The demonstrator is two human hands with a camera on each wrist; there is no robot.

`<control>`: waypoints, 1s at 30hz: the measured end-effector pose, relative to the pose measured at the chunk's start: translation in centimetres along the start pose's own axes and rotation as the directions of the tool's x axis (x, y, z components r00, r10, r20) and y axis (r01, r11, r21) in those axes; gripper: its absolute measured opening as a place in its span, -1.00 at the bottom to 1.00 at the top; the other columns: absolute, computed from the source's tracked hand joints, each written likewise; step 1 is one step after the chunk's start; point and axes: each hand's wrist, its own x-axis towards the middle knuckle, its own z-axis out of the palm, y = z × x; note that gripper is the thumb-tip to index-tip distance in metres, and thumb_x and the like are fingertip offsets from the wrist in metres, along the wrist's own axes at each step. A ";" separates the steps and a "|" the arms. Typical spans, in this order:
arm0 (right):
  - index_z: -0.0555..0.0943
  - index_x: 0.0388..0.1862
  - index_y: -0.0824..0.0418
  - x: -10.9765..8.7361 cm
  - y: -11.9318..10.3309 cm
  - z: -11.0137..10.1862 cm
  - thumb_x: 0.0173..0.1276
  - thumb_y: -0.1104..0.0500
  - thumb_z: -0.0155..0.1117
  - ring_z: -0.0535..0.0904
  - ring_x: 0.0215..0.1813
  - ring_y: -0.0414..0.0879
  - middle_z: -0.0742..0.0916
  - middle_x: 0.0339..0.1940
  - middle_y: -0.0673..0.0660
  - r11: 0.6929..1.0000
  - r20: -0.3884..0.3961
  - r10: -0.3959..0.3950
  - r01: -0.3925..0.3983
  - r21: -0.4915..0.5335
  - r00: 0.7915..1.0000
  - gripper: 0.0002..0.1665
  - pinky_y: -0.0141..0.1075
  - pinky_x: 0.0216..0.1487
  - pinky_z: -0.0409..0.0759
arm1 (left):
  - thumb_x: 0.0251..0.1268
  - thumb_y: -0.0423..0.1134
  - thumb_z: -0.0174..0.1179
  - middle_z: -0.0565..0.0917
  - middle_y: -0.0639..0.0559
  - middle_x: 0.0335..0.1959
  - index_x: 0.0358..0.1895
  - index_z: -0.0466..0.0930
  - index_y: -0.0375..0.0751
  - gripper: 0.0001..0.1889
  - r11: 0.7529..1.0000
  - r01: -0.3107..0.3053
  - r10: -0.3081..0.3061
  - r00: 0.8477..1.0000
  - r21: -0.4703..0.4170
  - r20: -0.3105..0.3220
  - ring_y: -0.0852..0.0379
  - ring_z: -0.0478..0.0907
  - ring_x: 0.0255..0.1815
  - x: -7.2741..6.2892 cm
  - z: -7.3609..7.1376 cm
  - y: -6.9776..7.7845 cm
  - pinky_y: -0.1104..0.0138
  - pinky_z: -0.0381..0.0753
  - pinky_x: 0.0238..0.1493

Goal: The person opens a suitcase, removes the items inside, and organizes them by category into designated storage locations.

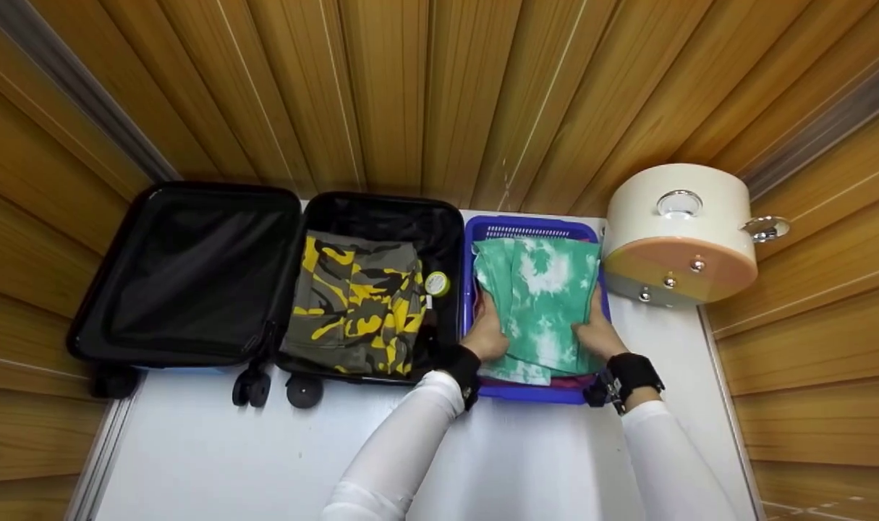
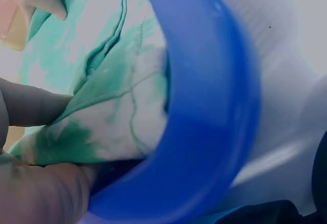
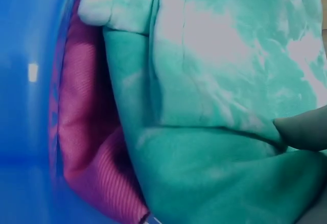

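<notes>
A folded green-and-white tie-dye garment [image 1: 551,289] lies over the blue plastic basket [image 1: 533,393]. My left hand [image 1: 486,336] grips its left edge. In the left wrist view, the thumb [image 2: 36,104] is on top of the cloth and the curled fingers [image 2: 46,193] are underneath, close to the basket rim. At the opposite edge, my right hand [image 1: 600,336] pinches the cloth, its thumb [image 3: 304,129] pressing into a fold in the right wrist view. Magenta ribbed cloth [image 3: 87,122] shows beneath the garment, against the basket wall.
Left of the basket stands an open black suitcase [image 1: 186,275]. Its right half holds a folded yellow-and-grey camouflage garment [image 1: 359,304] and a small round yellow-green container [image 1: 437,284]. A cream rounded cabinet [image 1: 678,217] with silver knobs stands right. Wood-panelled walls [image 1: 446,94] surround the white surface.
</notes>
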 end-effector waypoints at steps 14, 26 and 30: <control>-0.10 0.69 0.40 -1.2 -4.0 -1.0 0.52 0.19 0.16 0.05 0.62 0.43 0.07 0.65 0.49 0.961 -0.270 -0.155 0.082 -0.265 0.950 -0.04 0.26 0.56 0.13 | 0.30 -0.41 0.30 -0.26 -0.30 0.69 0.69 -0.20 -0.29 0.02 0.961 -0.049 0.090 0.986 0.272 -0.143 -0.24 -0.12 0.69 -2.3 -0.6 1.6 0.13 0.43 0.40; -0.07 0.61 0.60 2.3 -2.7 -0.4 0.39 0.35 0.09 -0.18 0.67 0.42 -0.10 0.68 0.51 0.904 -0.024 -0.198 0.173 -0.391 0.980 -0.08 0.17 0.64 -0.05 | 0.25 0.09 0.37 -0.11 -0.21 0.72 0.66 0.10 -0.21 0.00 0.534 -0.070 0.039 0.998 0.843 0.057 -0.03 0.19 0.62 -0.5 -0.7 0.8 0.13 -0.03 0.66; -0.02 0.59 0.62 3.0 -2.2 -0.5 0.33 0.39 0.04 -0.14 0.67 0.42 -0.04 0.67 0.52 0.891 0.015 -0.188 0.176 -0.418 0.982 -0.10 0.17 0.63 -0.03 | 0.23 0.26 0.33 -0.06 -0.19 0.72 0.66 0.10 -0.18 0.05 0.424 -0.096 0.017 0.995 0.901 0.098 0.01 0.10 0.67 0.1 -0.6 0.4 0.10 -0.19 0.68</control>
